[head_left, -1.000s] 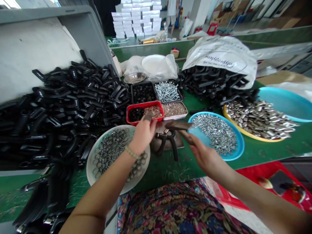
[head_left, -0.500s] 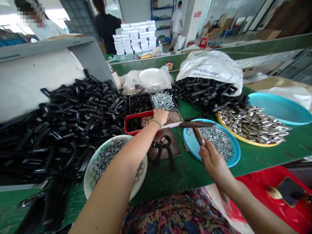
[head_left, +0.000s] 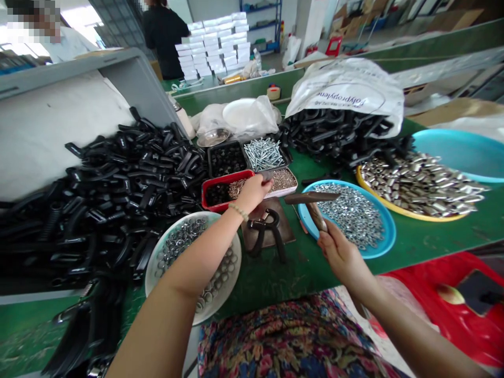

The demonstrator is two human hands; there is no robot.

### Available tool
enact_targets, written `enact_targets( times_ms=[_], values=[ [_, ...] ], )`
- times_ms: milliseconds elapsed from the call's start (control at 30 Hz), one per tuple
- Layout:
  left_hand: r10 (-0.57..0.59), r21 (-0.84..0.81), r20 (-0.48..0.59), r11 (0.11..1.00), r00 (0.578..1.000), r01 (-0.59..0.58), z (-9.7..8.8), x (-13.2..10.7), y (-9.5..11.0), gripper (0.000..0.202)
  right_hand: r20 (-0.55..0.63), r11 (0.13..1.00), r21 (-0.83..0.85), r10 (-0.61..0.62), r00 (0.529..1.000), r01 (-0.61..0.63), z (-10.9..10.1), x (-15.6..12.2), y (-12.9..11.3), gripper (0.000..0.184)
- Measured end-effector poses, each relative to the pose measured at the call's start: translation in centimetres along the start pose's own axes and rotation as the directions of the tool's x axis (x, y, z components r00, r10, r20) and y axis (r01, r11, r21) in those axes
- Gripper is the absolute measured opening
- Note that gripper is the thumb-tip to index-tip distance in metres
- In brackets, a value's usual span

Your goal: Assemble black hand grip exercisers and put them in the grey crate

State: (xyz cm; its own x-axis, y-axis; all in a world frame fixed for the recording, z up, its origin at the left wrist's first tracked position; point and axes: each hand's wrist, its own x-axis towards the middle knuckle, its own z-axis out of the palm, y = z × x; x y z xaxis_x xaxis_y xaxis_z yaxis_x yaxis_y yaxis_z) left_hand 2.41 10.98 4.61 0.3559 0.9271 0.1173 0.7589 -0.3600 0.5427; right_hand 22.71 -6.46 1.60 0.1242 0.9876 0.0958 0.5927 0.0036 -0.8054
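My right hand (head_left: 339,249) grips a hammer (head_left: 312,198) by its handle, its dark head raised over the near left edge of a blue tray (head_left: 389,239) of small shiny metal parts. My left hand (head_left: 254,193), closed, hovers over the small copper-coloured parts (head_left: 283,180) beside a red box (head_left: 205,198). What its fingers pinch is too small and blurred to name. Just below it, a black part with two curved legs and a metal piece at its top (head_left: 280,247) lies on a square metal plate (head_left: 289,228).
Black curved parts (head_left: 157,173) are heaped at left; a white bowl of metal rings (head_left: 151,286) sits below my left forearm. Behind are a tray of screws (head_left: 263,154) and a white bag (head_left: 346,84) of black parts. Metal sleeves (head_left: 425,184) fill a yellow-rimmed tray. A person (head_left: 163,39) stands beyond.
My left hand has lifted slightly out of the copper-coloured parts, its fingers now pinched. The hammer remains in my right hand, and the whole view has shifted a little.
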Motion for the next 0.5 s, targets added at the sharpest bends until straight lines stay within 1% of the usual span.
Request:
enact_targets(
  times_ms=[67,100,133,200,267,300,367,500],
  values=[
    [-0.02,-0.236,0.007,0.972,1.0,0.021,0.3,-3.8,-0.3,0.017,0.044,1.0,0.018,0.019,0.999,-0.02,0.1,0.0,0.1,0.046],
    [-0.037,-0.29,0.008,0.956,0.999,0.038,0.6,-5.6,-0.5,0.015,0.06,0.999,0.029,0.024,0.998,-0.026,0.2,0.0,0.1,0.046],
    [-0.045,-0.296,-0.008,0.954,0.999,0.041,1.0,-7.2,-0.8,0.014,0.064,0.999,0.039,0.023,0.998,-0.025,0.3,0.0,0.0,0.046],
    [-0.033,-0.236,-0.067,0.972,0.997,0.017,2.0,-9.5,-1.2,0.013,0.068,0.999,0.046,0.01,0.998,-0.014,0.5,0.2,-0.2,0.046],
    [0.015,-0.143,-0.111,0.989,0.994,-0.031,2.9,-10.6,-1.5,0.014,0.08,0.999,0.039,-0.002,0.997,-0.002,0.7,0.2,-0.6,0.046],
    [0.041,-0.095,-0.109,0.994,0.993,-0.052,3.2,-10.8,-1.6,0.016,0.087,0.999,0.033,-0.004,0.996,0.001,0.8,0.2,-0.8,0.046],
    [0.077,0.006,-0.079,0.997,0.994,-0.077,3.6,-10.7,-1.6,0.021,0.098,1.0,0.022,-0.003,0.995,0.001,0.9,0.1,-1.1,0.046],
    [0.114,0.18,-0.035,0.978,0.993,-0.106,3.7,-10.4,-1.4,0.025,0.106,1.0,0.017,-0.002,0.994,0.0,1.0,-0.2,-1.2,0.047]
  ],
)
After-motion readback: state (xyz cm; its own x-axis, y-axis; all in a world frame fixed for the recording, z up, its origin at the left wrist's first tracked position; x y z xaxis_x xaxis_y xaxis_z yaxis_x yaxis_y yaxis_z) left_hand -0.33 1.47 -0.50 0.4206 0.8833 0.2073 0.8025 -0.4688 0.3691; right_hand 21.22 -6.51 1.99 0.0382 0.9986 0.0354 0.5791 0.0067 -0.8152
